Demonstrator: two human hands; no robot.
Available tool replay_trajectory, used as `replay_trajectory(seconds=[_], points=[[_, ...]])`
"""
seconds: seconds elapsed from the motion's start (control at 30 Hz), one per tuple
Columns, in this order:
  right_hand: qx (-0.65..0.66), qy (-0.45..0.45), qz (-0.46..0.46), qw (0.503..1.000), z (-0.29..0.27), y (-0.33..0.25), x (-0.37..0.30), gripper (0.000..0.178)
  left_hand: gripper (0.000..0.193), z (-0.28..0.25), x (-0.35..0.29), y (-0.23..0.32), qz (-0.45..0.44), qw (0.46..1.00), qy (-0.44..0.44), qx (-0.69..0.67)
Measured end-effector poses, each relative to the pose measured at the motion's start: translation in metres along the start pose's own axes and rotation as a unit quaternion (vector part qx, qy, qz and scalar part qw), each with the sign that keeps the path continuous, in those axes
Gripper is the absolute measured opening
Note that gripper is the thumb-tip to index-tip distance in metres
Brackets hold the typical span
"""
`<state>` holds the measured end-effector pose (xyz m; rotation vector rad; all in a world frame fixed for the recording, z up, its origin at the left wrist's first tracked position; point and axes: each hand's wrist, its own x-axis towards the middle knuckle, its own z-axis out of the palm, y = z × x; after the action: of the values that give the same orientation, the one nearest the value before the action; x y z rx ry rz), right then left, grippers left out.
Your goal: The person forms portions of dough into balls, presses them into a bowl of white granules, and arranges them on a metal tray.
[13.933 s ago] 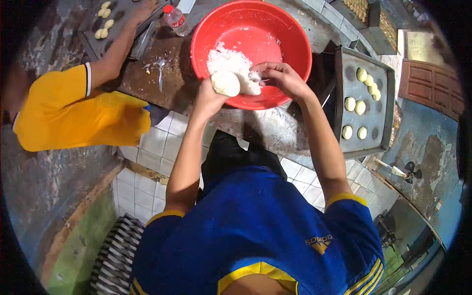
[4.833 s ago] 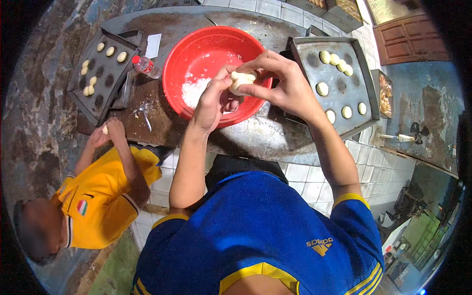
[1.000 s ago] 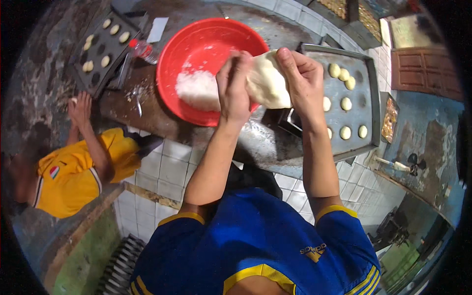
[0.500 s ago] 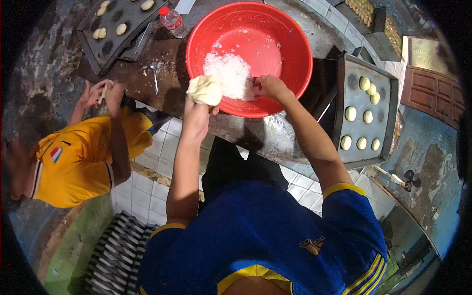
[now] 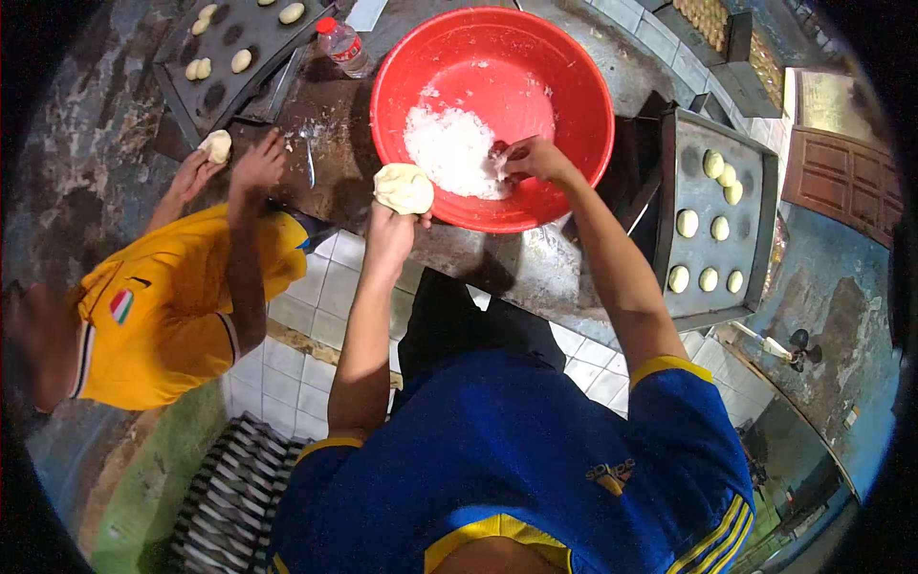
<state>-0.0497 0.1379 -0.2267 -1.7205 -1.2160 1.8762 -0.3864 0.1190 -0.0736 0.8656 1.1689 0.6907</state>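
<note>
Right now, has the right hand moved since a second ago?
Yes: leftward against the red bowl. The right hand was beyond its right rim; now it is inside, fingers at the white flaky heap.

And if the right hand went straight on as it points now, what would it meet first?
Probably the white flaky heap in the red basin; the right hand seems at the heap's edge, though depth is unclear.

A head-worn fisheye camera looks steeply down past the blue cloth shirt with yellow trim (image 5: 497,421) at lower centre, facing the stained brown-grey worktop (image 5: 339,196) across the upper frame; the left hand (image 5: 392,234) and right hand (image 5: 535,159) are near, around upper centre.
</note>
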Motion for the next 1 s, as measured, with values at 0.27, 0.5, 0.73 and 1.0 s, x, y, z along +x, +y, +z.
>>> replay_trajectory(seconds=[0.27, 0.5, 0.73, 1.0], points=[[-0.031, 0.106, -0.254, 0.961, 0.026, -0.165, -0.141, 0.024, 0.031, 0.033, 0.017, 0.015, 0.142, 0.983, -0.040, 0.106], [-0.451, 0.223, -0.347, 0.791, 0.065, -0.205, -0.204, 0.048, 0.040, 0.070, 0.026, 0.047, 0.233, 0.954, -0.091, 0.165], [-0.372, 0.174, -0.358, 0.838, 0.042, -0.223, -0.257, 0.073, 0.044, 0.073, 0.012, 0.062, 0.167, 0.942, -0.264, 0.126], [-0.093, 0.186, -0.288, 0.935, 0.042, -0.220, -0.266, 0.034, 0.052, 0.089, -0.010, 0.102, 0.164, 0.901, -0.401, 0.030]])
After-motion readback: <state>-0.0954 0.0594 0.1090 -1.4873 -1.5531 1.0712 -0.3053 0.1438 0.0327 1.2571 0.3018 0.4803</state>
